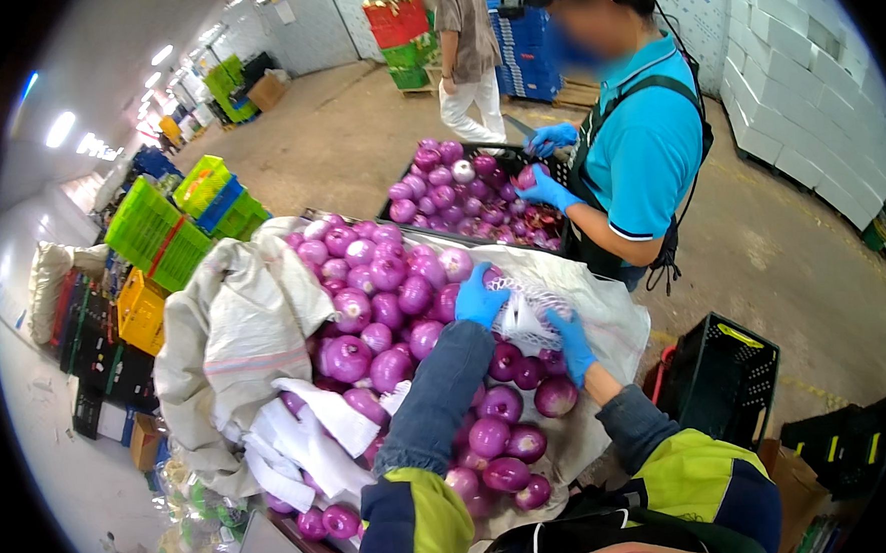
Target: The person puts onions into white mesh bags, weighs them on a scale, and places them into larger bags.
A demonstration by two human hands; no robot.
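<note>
Both of my hands wear blue gloves and work over a heap of purple onions on an opened pale woven sack. Between them lies a white foam net sleeve, bunched up on the onions. My left hand has its fingers closed on the sleeve's left side. On its right edge, my right hand grips the same sleeve. Whether an onion sits inside the netting is hard to make out. White strips of cloth or paper lie on the heap, left of my left forearm.
Across from me, a person in a blue shirt holds a knife and an onion over a black crate of onions. Another black crate stands at right. Green crates are stacked left, white boxes far right. Someone stands behind.
</note>
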